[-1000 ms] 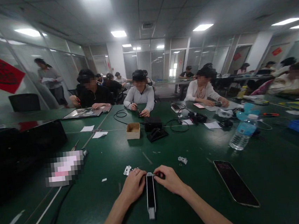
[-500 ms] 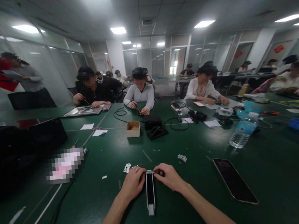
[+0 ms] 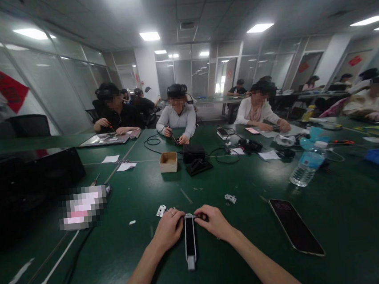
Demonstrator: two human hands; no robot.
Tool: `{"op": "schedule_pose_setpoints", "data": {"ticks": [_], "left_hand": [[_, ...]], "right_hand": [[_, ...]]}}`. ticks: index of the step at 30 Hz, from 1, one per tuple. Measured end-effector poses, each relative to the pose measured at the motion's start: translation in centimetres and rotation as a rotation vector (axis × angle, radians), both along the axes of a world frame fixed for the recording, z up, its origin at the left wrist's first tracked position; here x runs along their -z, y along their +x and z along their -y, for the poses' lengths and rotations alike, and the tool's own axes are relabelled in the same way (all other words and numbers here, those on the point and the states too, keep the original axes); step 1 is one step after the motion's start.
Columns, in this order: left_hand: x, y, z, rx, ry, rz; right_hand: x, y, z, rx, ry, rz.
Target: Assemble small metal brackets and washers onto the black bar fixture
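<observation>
A long, narrow device with a pale frame, a black face and a grey block at its near end (image 3: 190, 242) lies in front of me, its length pointing away. It resembles a scanning pen, but its kind is not certain. My left hand (image 3: 169, 229) is closed, thumb and fingers pinching the far left corner of the device. At the far right corner, my right hand (image 3: 214, 222) has its fingers pressed together around a small dark thing too hidden to name. A white plate with holes (image 3: 161, 210) lies just beyond my left hand. Another small whitish part (image 3: 230, 199) rests beyond my right.
A smartphone (image 3: 296, 227) lies to the right, with a water bottle (image 3: 308, 165) behind it. Farther off are an open box (image 3: 168, 162), a black case (image 3: 193, 153) and cables. A blurred pink-and-white item (image 3: 83, 208) and a black bag-like shape (image 3: 28, 179) occupy the left. People sit opposite.
Both hands stay at the device's far end, nearly unmoved. The view has shifted slightly. A standing person at the far left has moved farther left.
</observation>
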State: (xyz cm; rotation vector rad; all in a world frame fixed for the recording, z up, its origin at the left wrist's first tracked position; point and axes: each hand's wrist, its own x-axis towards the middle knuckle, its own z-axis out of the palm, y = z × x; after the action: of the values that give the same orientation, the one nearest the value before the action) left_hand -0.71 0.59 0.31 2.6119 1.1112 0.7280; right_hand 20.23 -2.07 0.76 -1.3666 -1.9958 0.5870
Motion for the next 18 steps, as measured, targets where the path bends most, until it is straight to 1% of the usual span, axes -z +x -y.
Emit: {"op": "schedule_pose_setpoints", "data": {"ticks": [6,12,15,17,18], "left_hand": [[0.1,-0.1,0.0,-0.003,0.008,0.012],[-0.2,0.0,0.1,-0.003,-0.022,-0.004],[-0.6,0.1,0.2,-0.005,-0.037,-0.007],[-0.9,0.1,0.3,-0.006,-0.046,0.001],[-1.0,0.1,0.3,-0.007,-0.050,0.007]], "right_hand": [[-0.1,0.1,0.1,-0.002,-0.005,-0.014],[-1.0,0.4,0.3,-0.034,-0.056,0.003],[-1.7,2.4,0.0,-0.044,-0.029,0.021],[-2.1,4.8,-0.4,0.049,0.020,0.021],[-2.3,6.2,-0.5,0.132,0.057,0.022]]}}
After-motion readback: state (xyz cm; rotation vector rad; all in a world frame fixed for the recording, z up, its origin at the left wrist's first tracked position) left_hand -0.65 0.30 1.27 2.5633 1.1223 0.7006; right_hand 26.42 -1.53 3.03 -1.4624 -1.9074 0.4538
